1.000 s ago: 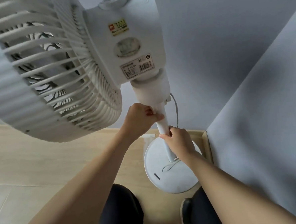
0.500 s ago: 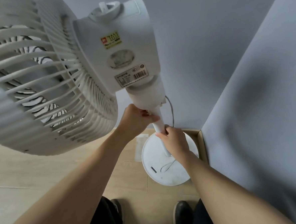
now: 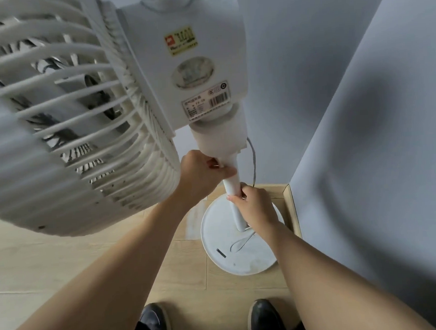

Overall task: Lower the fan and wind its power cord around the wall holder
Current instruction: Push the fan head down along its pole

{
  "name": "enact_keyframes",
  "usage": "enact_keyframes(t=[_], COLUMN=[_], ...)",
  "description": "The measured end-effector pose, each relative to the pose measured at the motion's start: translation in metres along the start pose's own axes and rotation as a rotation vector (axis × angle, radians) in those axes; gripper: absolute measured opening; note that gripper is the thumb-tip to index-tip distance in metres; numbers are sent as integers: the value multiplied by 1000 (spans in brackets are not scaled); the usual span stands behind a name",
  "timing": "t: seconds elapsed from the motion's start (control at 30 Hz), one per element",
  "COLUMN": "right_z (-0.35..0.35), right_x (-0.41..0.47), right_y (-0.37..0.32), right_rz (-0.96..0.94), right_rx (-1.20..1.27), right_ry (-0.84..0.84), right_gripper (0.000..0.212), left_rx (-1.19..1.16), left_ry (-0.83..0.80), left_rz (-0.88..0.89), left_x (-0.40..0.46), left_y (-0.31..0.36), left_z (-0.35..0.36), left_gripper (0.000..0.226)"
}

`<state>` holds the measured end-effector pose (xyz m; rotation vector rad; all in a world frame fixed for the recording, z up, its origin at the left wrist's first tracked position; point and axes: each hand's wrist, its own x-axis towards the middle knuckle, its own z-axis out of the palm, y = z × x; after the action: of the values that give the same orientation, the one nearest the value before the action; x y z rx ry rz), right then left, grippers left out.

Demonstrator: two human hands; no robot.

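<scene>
1. White plastic all over: the fan (image 3: pixel 121 99) stands in the corner of the room, its grille head close up and filling the upper left of the view, the motor housing (image 3: pixel 187 57) behind it carrying a yellow sticker and a barcode label.
2. Below the housing a thick collar narrows to a slim pole (image 3: pixel 232 184) that runs down to a round base (image 3: pixel 230 250) on the wooden floor (image 3: pixel 64 263).
3. The left hand (image 3: pixel 202 176) is closed around the top of the pole, just under the collar, thumb pressed across the front.
4. The right hand (image 3: pixel 255 206) is wrapped around the pole lower down, fingers curled shut on it; the 2 hands sit near each other with a short stretch of bare pole between them.
5. A thin grey power cord (image 3: pixel 253 162) hangs from the back of the collar and drops behind the right hand; a loop of it lies on the base beside the foot of the pole.
6. Pale blue-grey walls (image 3: pixel 361 105) meet just behind the fan, with a wooden skirting along the bottom.
7. 2 dark shoes (image 3: pixel 155 324) show at the bottom edge, toes pointing toward the base.
</scene>
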<state>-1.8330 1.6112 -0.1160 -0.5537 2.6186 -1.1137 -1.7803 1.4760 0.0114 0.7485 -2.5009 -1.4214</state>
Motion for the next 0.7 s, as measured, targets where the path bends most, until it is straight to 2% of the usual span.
enact_keyframes(t=[0.13, 0.23, 0.27, 0.3, 0.37, 0.4, 0.5, 0.63, 0.7], right_z=[-6, -20, -25, -31, -43, -50, -71, -89, -95], right_x=[1, 0, -1, -5, -11, -13, -19, -26, -27], right_y=[6, 16, 21, 27, 38, 43, 53, 63, 66], right_rz=[17, 56, 79, 110, 173, 192, 207, 217, 219], right_rx=[24, 20, -5, -23, -72, -112, -166, -207, -224], right_ry=[-42, -133, -156, -164, -153, -143, -122, -109, -90], right_gripper=[16, 18, 12, 13, 32, 35, 34, 29, 27], left_rx=[25, 46, 35, 23, 2, -7, -95, -198, -224], left_ry=[16, 11, -7, -33, -96, -121, -164, -142, -128], left_rz=[-15, 40, 43, 36, -2, -20, -66, -104, -115], left_x=[2, -2, -3, -4, -5, -6, -5, -3, -3], left_y=[0, 8, 10, 13, 20, 25, 35, 38, 40], left_z=[12, 25, 29, 33, 37, 39, 40, 42, 45], left_gripper=[31, 32, 30, 28, 20, 22, 51, 47, 30])
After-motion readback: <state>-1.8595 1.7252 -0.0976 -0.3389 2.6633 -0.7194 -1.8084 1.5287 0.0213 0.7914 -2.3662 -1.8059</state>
